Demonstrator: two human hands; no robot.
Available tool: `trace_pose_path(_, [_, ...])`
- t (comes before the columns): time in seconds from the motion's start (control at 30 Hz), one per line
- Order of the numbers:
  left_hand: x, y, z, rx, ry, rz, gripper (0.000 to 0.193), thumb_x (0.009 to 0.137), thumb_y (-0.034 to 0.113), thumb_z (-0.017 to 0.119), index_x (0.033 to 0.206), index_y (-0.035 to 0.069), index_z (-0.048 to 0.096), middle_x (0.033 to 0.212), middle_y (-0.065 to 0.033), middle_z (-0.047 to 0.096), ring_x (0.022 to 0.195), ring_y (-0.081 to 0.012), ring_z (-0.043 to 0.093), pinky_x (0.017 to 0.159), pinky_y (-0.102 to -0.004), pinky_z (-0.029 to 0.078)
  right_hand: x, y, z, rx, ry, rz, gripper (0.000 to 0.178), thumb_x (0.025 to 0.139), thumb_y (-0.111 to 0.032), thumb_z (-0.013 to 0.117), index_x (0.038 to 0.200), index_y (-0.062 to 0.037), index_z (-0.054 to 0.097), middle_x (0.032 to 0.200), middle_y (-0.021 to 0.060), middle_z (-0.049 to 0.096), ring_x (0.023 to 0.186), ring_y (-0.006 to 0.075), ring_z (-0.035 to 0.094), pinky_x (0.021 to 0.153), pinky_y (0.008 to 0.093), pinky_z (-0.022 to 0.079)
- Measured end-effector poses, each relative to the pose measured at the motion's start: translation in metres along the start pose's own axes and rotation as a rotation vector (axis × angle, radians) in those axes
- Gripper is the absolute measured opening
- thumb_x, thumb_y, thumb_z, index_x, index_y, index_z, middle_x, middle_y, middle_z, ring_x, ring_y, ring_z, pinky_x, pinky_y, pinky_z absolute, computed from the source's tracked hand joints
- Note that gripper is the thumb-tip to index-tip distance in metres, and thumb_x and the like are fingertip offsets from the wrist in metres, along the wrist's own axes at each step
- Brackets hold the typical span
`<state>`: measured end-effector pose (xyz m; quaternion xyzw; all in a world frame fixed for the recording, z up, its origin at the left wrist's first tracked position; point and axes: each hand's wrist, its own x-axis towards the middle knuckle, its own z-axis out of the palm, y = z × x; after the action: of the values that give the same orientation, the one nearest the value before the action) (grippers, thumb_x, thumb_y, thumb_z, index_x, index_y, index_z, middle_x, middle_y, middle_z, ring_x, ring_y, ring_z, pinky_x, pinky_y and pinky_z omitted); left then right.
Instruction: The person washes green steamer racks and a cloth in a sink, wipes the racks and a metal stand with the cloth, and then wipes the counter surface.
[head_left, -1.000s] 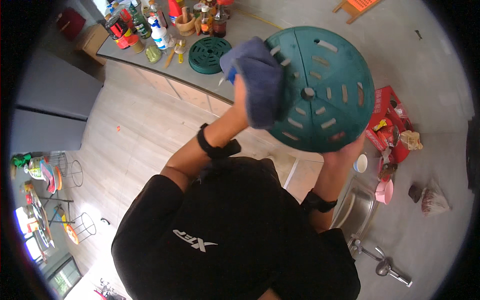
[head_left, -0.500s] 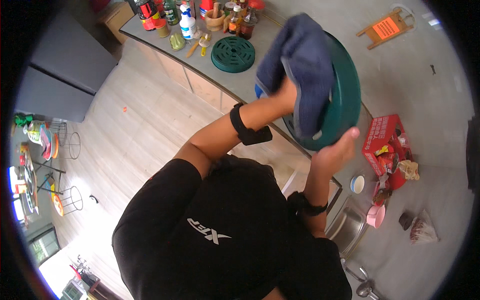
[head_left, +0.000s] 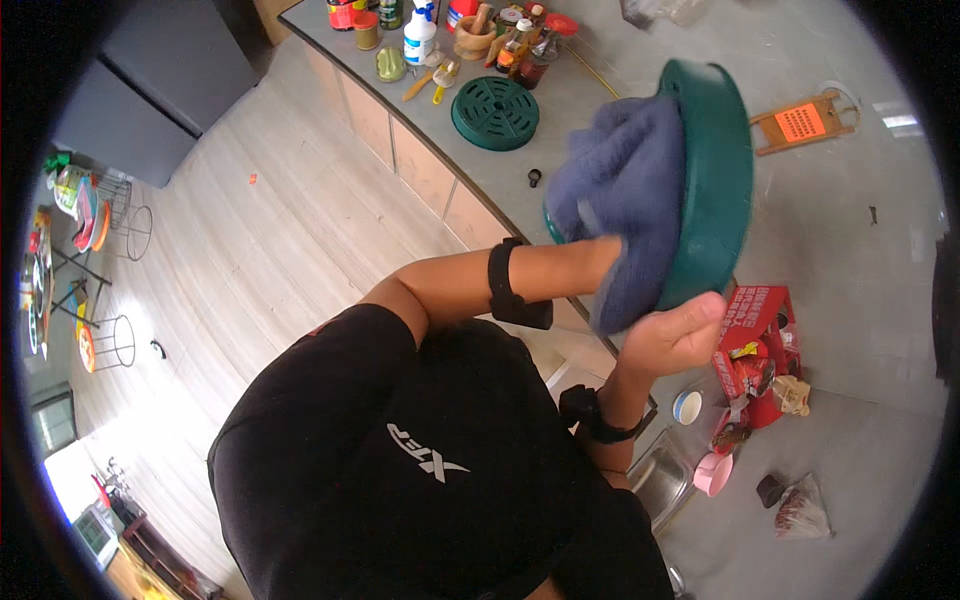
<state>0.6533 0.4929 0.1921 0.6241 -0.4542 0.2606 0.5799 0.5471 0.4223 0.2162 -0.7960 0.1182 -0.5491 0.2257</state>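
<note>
A deep, round dark green basin (head_left: pixel 722 190) is held up on its side above the counter, its open side turned to the left. My right hand (head_left: pixel 675 335) grips its lower rim, thumb pointing outward. A bunched grey-blue cloth (head_left: pixel 640 190) lies against the inside of the basin, slightly blurred. My left hand (head_left: pixel 603 262) reaches into the cloth and holds it there; its fingers are hidden by the folds. On the counter to the left rests a round green slotted disc (head_left: pixel 497 113), touched by neither hand.
Bottles, a white spray bottle (head_left: pixel 420 42) and a wooden mortar (head_left: pixel 474 40) crowd the counter's far end. A small black ring-shaped item (head_left: pixel 535 178) lies near its edge. To the right are a wooden grater (head_left: pixel 802 124), a red box (head_left: pixel 745 325), a pink bowl (head_left: pixel 712 474) and a sink (head_left: pixel 662 480).
The cloth and my left hand have moved down along the basin's inside. The basin now stands more upright, and the small black item on the counter has come into sight. The view has shifted.
</note>
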Motion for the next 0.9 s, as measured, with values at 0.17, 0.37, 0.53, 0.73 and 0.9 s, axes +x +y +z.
trace_pose_path(0.17, [0.024,-0.004,-0.028,0.028,0.160,-0.043,0.067,0.077,0.015,0.071,0.135,0.001,0.040,0.118,-0.0124,0.056,0.107,-0.0252,0.053,0.096,-0.0369,0.042,-0.018,0.001,-0.009,-0.135,-0.160,-0.055,0.035,0.095,-0.023,0.043,0.074,0.0013,0.055,0.058,0.0204,0.052,0.052,0.0403,0.053,0.045,0.0433,0.038])
trace_pose_path(0.37, [-0.002,-0.022,0.039,-0.715,0.206,-0.257,0.051,0.089,0.022,0.056,0.134,0.003,0.042,0.133,-0.0150,0.046,0.126,-0.0293,0.038,0.110,-0.0403,0.025,0.020,-0.024,0.010,0.235,0.087,0.264,0.048,0.100,-0.031,0.041,0.071,0.0066,0.052,0.068,0.0106,0.053,0.063,0.0204,0.046,0.059,0.0325,0.040])
trace_pose_path(0.53, [-0.016,-0.017,0.031,-0.015,-0.079,0.303,0.061,0.077,0.045,0.060,0.124,0.007,0.055,0.133,-0.0182,0.048,0.126,-0.0386,0.041,0.107,-0.0478,0.026,0.052,-0.020,0.006,0.503,0.182,0.566,0.058,0.098,-0.045,0.043,0.113,0.0097,0.056,0.114,0.0192,0.058,0.101,0.0244,0.055,0.090,0.0370,0.044])
trace_pose_path(0.73, [-0.049,-0.069,0.046,0.136,-0.092,0.130,0.046,0.077,0.040,0.061,0.110,0.009,0.065,0.116,-0.0186,0.059,0.108,-0.0377,0.055,0.095,-0.0458,0.040,0.063,-0.015,-0.004,0.986,0.136,0.619,0.064,0.097,-0.049,0.041,0.134,0.0026,0.040,0.134,0.0150,0.047,0.119,0.0287,0.048,0.101,0.0436,0.040])
trace_pose_path(0.9, [-0.007,-0.052,0.005,0.018,-0.350,-0.390,0.048,0.080,0.036,0.062,0.118,0.007,0.059,0.125,-0.0207,0.054,0.115,-0.0388,0.051,0.100,-0.0437,0.038,0.062,-0.006,-0.012,1.008,0.087,0.606,0.067,0.097,-0.051,0.041,0.139,0.0005,0.035,0.142,0.0150,0.040,0.125,0.0308,0.043,0.105,0.0470,0.036])
